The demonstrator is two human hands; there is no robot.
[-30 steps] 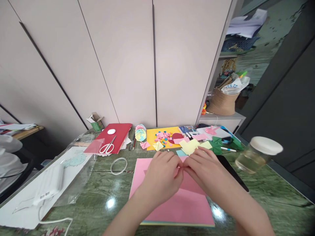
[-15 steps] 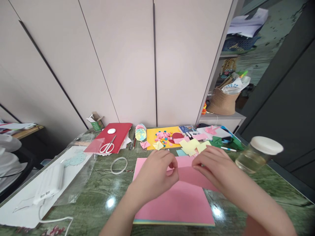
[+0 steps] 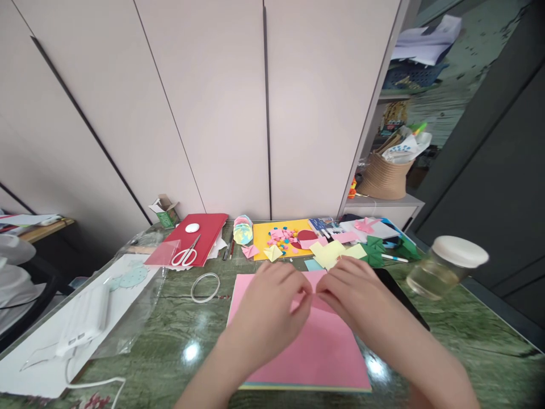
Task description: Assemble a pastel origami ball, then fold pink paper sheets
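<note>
"Pink paper sits squarely below the hands, doesn't it?"

"Yes, a flat stack on the green table, with blue and yellow edges showing along its near side. Both hands are over its far half."

"What are they doing?"

"The left hand has thumb and forefinger curled together, and the right hand is bent the same way, fingertips just beside the left's. I can't tell whether anything is pinched between them; the fingers hide it."

"And around them?"

"Pale yellow squares lie just beyond the right hand, and a black flat object is partly covered by the right forearm. Further right stands a jar with a white lid."

"To the left?"

"A white ring near the stack, then white-handled scissors on a flat red stack."

"Behind?"

"A yellow-orange sheet, strewn with small pink, blue and yellow pieces."
</note>
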